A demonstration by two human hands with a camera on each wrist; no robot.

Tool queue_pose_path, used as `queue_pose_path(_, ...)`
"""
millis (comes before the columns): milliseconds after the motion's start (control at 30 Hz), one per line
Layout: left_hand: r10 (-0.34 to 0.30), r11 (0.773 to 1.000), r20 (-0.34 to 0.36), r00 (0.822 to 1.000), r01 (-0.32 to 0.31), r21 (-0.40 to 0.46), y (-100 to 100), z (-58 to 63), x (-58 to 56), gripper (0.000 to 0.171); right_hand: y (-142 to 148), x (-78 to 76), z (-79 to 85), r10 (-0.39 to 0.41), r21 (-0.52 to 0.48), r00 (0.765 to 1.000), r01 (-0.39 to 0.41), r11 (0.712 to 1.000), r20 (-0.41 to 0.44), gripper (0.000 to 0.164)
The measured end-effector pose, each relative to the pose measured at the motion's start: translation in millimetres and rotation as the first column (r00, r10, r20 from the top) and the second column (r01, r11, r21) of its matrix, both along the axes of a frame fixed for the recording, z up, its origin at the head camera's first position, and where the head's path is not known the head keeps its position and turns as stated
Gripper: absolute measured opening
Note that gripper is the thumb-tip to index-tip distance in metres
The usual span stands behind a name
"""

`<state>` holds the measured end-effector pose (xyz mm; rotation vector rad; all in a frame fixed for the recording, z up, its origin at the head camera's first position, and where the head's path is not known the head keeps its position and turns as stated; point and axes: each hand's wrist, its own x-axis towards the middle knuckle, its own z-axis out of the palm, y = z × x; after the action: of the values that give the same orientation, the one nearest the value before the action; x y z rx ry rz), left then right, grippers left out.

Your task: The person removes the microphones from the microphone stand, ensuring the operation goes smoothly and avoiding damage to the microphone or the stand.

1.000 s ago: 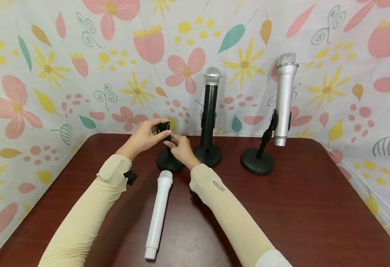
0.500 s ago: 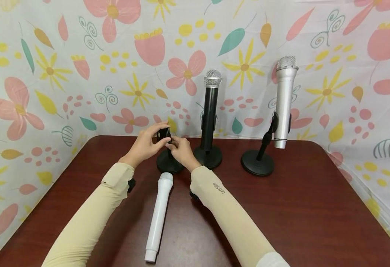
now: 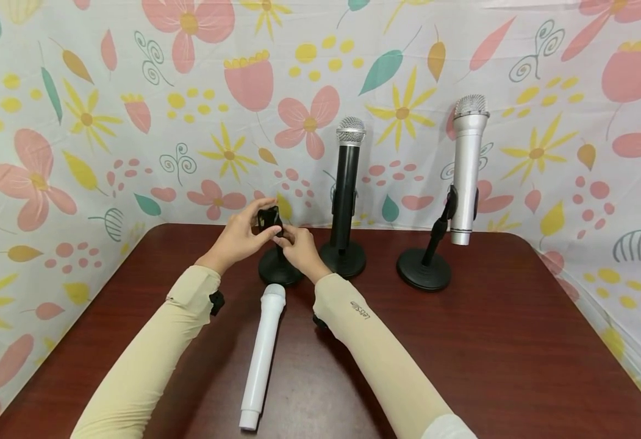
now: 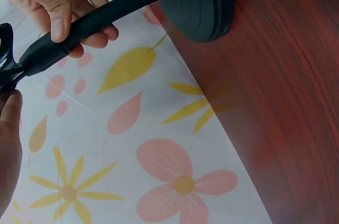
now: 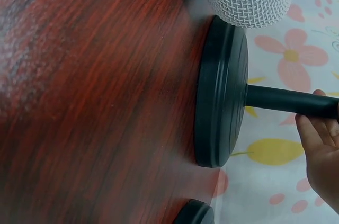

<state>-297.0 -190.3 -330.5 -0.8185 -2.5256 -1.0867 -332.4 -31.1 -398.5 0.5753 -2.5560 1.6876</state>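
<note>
A black desktop microphone stand [image 3: 279, 268] stands on the table, its round base flat on the surface. At its top, my left hand [image 3: 238, 236] pinches the black clip [image 3: 269, 219] between thumb and fingers. Just below, my right hand [image 3: 302, 249] grips the pole [image 4: 119, 12], with its thumb along one side in the left wrist view. Part of the clip is hidden behind the left fingers. Nearer me lies a white microphone [image 3: 262, 353], its head pointing toward the stand's base; its mesh head [image 5: 249, 1] also shows in the right wrist view.
Right of my hands, a black microphone with silver mesh [image 3: 345, 183] sits upright in a second stand. A silver microphone [image 3: 467, 171] rests in a third stand [image 3: 424, 268] further right. A flower-patterned cloth [image 3: 188, 152] hangs behind the dark red table [image 3: 490, 366].
The clip has tilted slightly in my left fingers, so its opening faces me more than half a second ago. My right hand stays on the pole. The head view has shifted slightly.
</note>
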Motion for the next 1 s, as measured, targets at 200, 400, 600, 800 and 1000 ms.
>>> queue_pose_path(200, -0.015, 0.999, -0.016, 1.0, 0.016, 0.045, 3, -2.6, -2.1, 0.057, 1, 3.4, 2.8, -0.002, 0.048, 1.0, 0.003, 0.999, -0.02, 0.04)
queue_pose_path(400, -0.028, 0.993, 0.046, 0.999, 0.022, 0.116, 5, -8.7, -2.1, 0.058, 1, 11.2, 6.7, 0.013, 0.144, 1.0, -0.009, 0.99, -0.024, 0.035)
queue_pose_path(600, -0.051, 0.975, 0.247, 0.968, -0.005, 0.224, 10, 8.5, 20.4, 0.059, 3, 24.1, 10.3, 0.048, 0.189, 0.999, -0.05, 0.981, 0.013, 0.048)
queue_pose_path(800, -0.082, 0.924, 0.373, 0.924, -0.069, 0.375, 9, 14.2, 31.7, 0.053, 9, 32.3, 13.0, 0.059, 0.2, 0.997, -0.067, 0.978, 0.045, 0.052)
queue_pose_path(1000, -0.087, 0.827, 0.434, 0.897, -0.178, 0.534, 8, 0.4, 24.2, 0.049, 19, 37.3, 12.9, 0.094, 0.226, 0.992, -0.111, 0.968, 0.082, 0.049)
